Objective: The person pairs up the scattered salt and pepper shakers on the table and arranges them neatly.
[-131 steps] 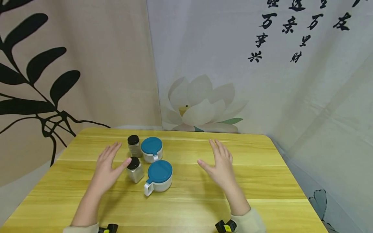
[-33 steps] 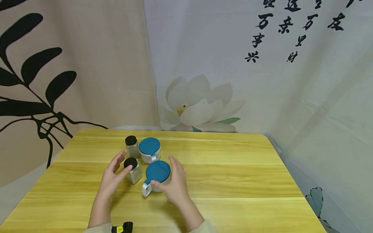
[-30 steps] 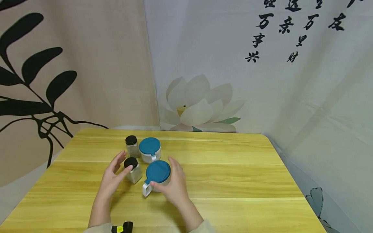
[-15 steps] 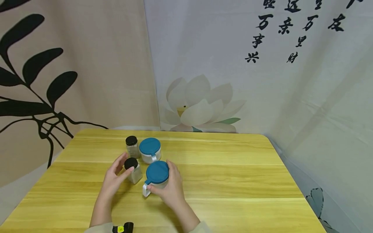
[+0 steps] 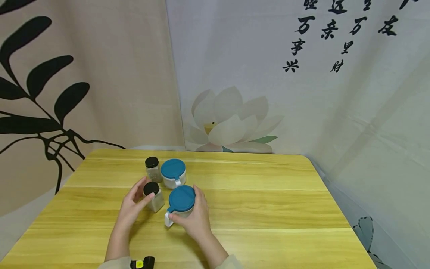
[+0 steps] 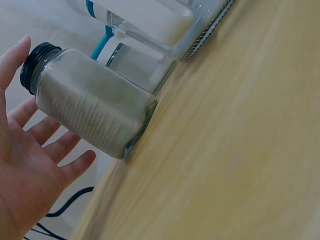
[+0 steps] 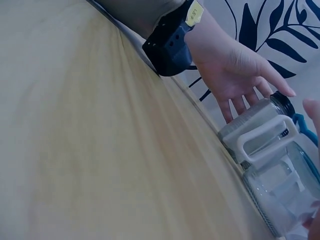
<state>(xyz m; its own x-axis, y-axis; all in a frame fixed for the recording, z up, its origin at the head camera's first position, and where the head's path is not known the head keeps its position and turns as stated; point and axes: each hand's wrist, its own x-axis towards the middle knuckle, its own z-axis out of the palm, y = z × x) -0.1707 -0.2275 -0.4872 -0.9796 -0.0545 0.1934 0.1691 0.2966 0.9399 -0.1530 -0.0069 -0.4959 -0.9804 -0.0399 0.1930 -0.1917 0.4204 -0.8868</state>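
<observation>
My left hand [image 5: 130,207] is spread around the near black-capped glass jar [image 5: 156,202], thumb by the cap and fingers behind. In the left wrist view those fingers [image 6: 62,147] are loosely extended beside the jar's body. My right hand [image 5: 198,216] grips the near seasoning pot [image 5: 183,198], a clear glass one with a blue lid and white handle. Its thumb lies across the front by the handle [image 7: 265,140], its fingers round the right side. Both containers stand upright on the table.
Just behind stand a second black-capped jar [image 5: 153,170] and a second blue-lidded pot [image 5: 173,173], close together. The wooden table [image 5: 268,209] ends at a cloth backdrop [image 5: 231,56] with a printed lotus, leaves and writing.
My right hand has come in from the right and closed round the near pot. My left hand has moved right to the near black-capped jar. The containers stay in place.
</observation>
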